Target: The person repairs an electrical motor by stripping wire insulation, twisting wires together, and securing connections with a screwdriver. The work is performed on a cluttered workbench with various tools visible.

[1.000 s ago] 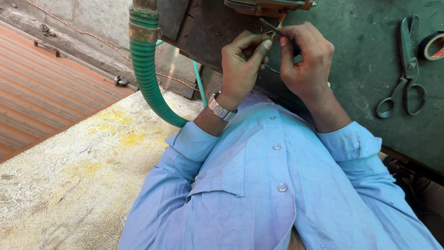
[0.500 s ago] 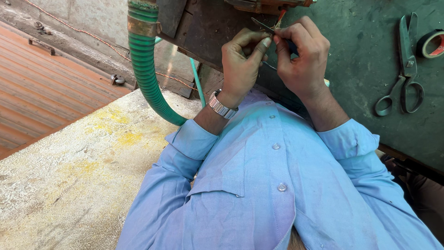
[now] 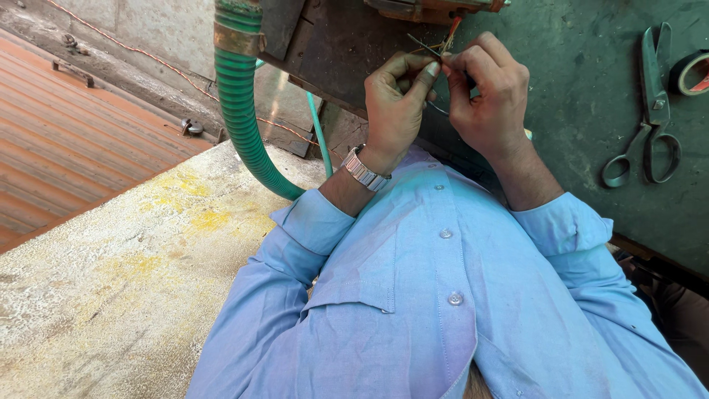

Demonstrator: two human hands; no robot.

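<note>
My left hand (image 3: 396, 103), with a metal watch on the wrist, and my right hand (image 3: 489, 94) meet just below a rusty metal device (image 3: 428, 9) at the top. Both pinch thin wires (image 3: 432, 50) that lead out of that device; orange and dark strands show above my fingertips. The fingers of both hands are closed around the wire ends, thumbs pressed together. What lies inside the palms is hidden. My light blue shirt fills the lower middle of the view.
A green ribbed hose (image 3: 240, 111) curves down at the left of my hands. Scissors (image 3: 646, 111) and a roll of tape (image 3: 692, 72) lie on the dark green surface (image 3: 583, 89) at right. A concrete slab (image 3: 111, 281) and an orange corrugated sheet (image 3: 59, 148) are at left.
Both hands stay together on the wires, with only small finger movements; the view has shifted slightly.
</note>
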